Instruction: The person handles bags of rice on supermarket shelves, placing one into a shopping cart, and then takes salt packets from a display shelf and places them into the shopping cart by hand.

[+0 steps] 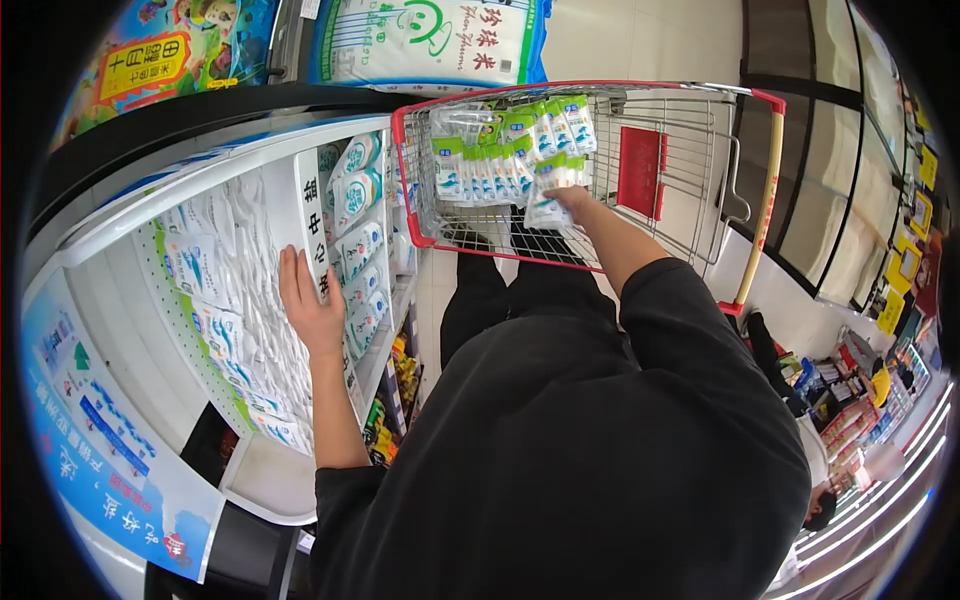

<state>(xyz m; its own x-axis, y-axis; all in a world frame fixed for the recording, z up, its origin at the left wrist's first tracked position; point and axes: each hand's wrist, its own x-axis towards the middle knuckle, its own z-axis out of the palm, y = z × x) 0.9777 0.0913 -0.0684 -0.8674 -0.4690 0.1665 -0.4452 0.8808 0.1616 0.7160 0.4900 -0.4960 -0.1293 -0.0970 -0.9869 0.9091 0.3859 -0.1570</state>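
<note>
My right hand [572,200] reaches into the shopping cart [690,150] and grips a white and green salt packet [547,210]. Beneath and beside that packet, rows of similar salt packets [490,172] lie in the cart. My left hand [315,310] rests with fingers stretched out on the white shelf divider [310,205], which bears black lettering. Left of this hand, many white salt packets [250,290] stand packed on the shelf. To its right, white and teal packets [360,245] fill a lower shelf.
Large rice bags [430,45] lie beyond the shelf end. A blue printed sign [110,440] hangs along the shelf's left side. Dark-framed bins [810,180] stand right of the cart. Another person [820,510] is at the lower right.
</note>
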